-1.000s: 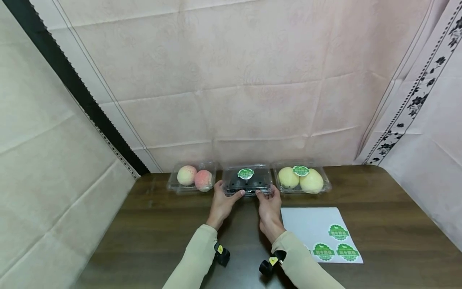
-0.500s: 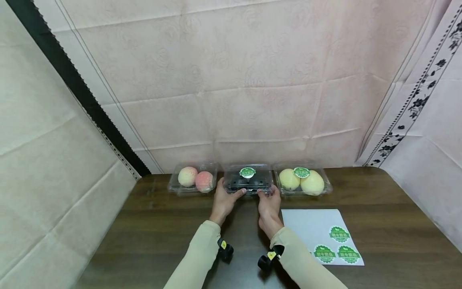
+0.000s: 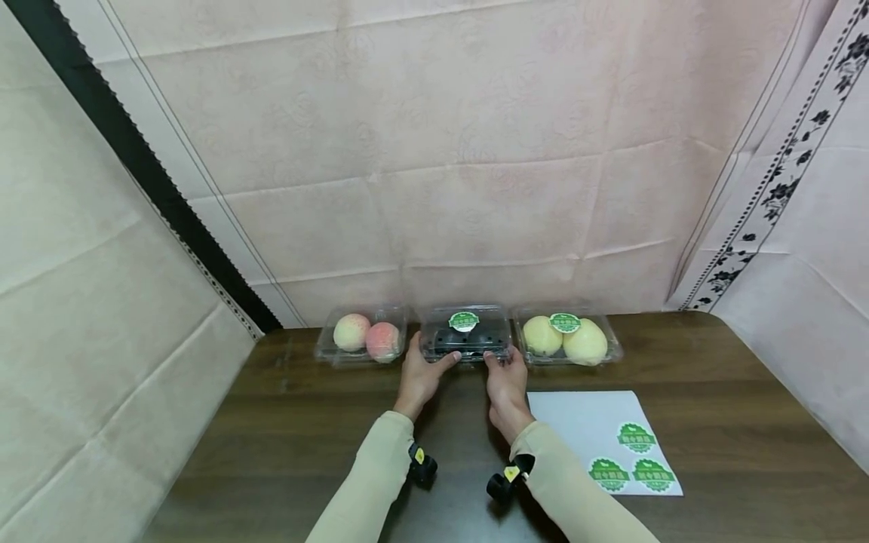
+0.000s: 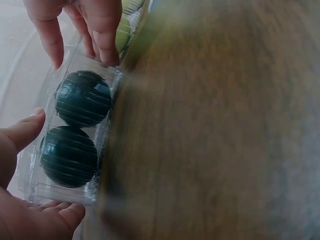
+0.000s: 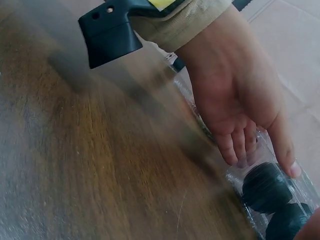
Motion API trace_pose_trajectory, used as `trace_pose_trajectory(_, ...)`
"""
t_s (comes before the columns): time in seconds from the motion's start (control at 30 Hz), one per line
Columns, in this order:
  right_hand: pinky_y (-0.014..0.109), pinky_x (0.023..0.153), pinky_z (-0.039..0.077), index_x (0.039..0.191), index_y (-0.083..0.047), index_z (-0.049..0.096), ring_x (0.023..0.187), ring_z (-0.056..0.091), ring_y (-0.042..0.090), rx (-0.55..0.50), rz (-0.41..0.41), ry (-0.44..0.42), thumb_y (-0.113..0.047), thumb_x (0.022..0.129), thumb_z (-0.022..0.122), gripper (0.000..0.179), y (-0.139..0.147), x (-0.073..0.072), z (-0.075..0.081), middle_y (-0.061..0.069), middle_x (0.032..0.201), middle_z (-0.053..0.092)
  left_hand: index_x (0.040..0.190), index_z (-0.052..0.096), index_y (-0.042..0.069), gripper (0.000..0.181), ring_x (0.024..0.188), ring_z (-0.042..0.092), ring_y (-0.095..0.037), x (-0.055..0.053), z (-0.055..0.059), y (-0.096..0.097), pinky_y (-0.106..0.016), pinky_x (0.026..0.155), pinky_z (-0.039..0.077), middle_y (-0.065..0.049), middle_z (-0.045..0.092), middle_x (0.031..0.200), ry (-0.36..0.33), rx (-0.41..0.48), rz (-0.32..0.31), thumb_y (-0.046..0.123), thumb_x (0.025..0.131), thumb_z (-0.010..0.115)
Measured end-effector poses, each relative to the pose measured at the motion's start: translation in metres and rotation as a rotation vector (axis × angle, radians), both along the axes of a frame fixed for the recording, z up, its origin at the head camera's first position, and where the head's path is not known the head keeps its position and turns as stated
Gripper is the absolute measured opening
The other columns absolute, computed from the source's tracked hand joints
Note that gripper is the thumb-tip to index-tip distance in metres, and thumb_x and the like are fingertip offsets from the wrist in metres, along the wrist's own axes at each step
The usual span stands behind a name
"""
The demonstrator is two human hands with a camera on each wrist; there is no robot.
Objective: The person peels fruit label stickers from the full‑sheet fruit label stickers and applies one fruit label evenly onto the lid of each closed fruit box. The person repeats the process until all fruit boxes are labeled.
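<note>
A clear plastic clamshell box (image 3: 465,335) with a round green sticker stands in the middle of a row at the back of the table. Two dark green, round fruits (image 4: 82,100) lie inside it. My left hand (image 3: 419,379) holds its left near corner, the thumb on the lid's front edge and the fingers along the side. The right hand (image 3: 507,388) grips the opposite near corner in the same way. In the left wrist view, the right hand (image 4: 90,27) reaches down at the box's far end. In the right wrist view, the left hand (image 5: 235,90) shows whole.
Left of it stands a clear box with two pinkish peaches (image 3: 382,342). On the right, a box holds two pale yellow-green fruits (image 3: 586,343) under a green sticker. A white sheet (image 3: 577,415) with several green stickers lies nearer. A pale cloth wall (image 3: 475,188) rises behind.
The middle box has shifted slightly back toward the cloth wall, both hands moving with it. Their hold on it looks the same.
</note>
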State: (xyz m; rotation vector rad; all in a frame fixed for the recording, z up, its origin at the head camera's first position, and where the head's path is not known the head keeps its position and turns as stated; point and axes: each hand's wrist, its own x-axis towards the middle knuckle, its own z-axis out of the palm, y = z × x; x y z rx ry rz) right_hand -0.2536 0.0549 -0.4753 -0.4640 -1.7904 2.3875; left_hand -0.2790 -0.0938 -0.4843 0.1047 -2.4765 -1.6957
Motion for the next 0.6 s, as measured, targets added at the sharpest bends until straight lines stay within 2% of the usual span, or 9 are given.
trace_pose_trajectory(0.1, 0.046, 0.118, 0.027, 0.15, 0.007, 0.027, 0.144, 0.03, 0.034, 0.018, 0.041, -0.012, -0.008, 0.102, 0.053, 0.057, 0.001, 0.006, 0.002, 0.025, 0.153, 0.034, 0.154, 0.024, -0.003, 0.098, 0.142, 0.035, -0.038, 0.004, 0.0, -0.002, -0.054, 0.114, 0.033, -0.026, 0.034, 0.154, 0.008, -0.034, 0.003, 0.034, 0.084, 0.081)
trace_pose_trajectory(0.17, 0.049, 0.118, 0.027, 0.15, 0.009, 0.026, 0.144, 0.03, 0.037, 0.049, 0.086, -0.024, -0.009, 0.102, 0.053, 0.058, 0.003, 0.014, 0.005, 0.026, 0.153, 0.034, 0.154, 0.021, -0.004, 0.099, 0.142, 0.035, -0.039, 0.006, 0.001, -0.002, -0.053, 0.113, 0.033, -0.027, 0.033, 0.155, 0.012, -0.075, 0.006, 0.036, 0.085, 0.08)
trace_pose_trajectory(0.3, 0.053, 0.118, 0.022, 0.153, 0.009, 0.014, 0.147, 0.021, 0.041, 0.134, 0.208, -0.062, -0.019, 0.102, 0.054, 0.071, 0.01, 0.032, 0.016, 0.029, 0.158, 0.021, 0.156, 0.016, -0.002, 0.103, 0.145, 0.03, -0.037, 0.011, 0.007, -0.003, -0.053, 0.114, 0.032, -0.025, 0.026, 0.158, 0.03, -0.176, 0.013, 0.04, 0.086, 0.078)
trace_pose_trajectory(0.37, 0.055, 0.118, 0.023, 0.154, 0.008, 0.009, 0.145, 0.023, 0.043, 0.163, 0.262, -0.067, -0.023, 0.102, 0.054, 0.075, 0.013, 0.04, 0.022, 0.03, 0.158, 0.018, 0.157, 0.015, 0.001, 0.103, 0.145, 0.029, -0.036, 0.014, 0.012, -0.005, -0.054, 0.114, 0.032, -0.021, 0.024, 0.16, 0.042, -0.228, 0.011, 0.042, 0.086, 0.077)
trace_pose_trajectory(0.5, 0.053, 0.11, 0.037, 0.152, 0.005, 0.021, 0.133, 0.044, 0.044, 0.194, 0.335, -0.047, -0.024, 0.102, 0.054, 0.066, 0.014, 0.052, 0.033, 0.028, 0.15, 0.033, 0.157, 0.022, 0.008, 0.095, 0.144, 0.033, -0.034, 0.019, 0.025, -0.01, -0.053, 0.112, 0.035, -0.017, 0.028, 0.16, 0.081, -0.329, -0.032, 0.046, 0.088, 0.074)
trace_pose_trajectory(0.6, 0.049, 0.103, 0.046, 0.147, 0.001, 0.034, 0.126, 0.051, 0.039, 0.23, 0.365, -0.014, -0.023, 0.102, 0.054, 0.055, 0.011, 0.057, 0.037, 0.023, 0.142, 0.046, 0.154, 0.032, 0.01, 0.083, 0.141, 0.039, -0.031, 0.023, 0.034, -0.017, -0.051, 0.112, 0.037, -0.013, 0.037, 0.156, 0.128, -0.366, -0.084, 0.049, 0.091, 0.069)
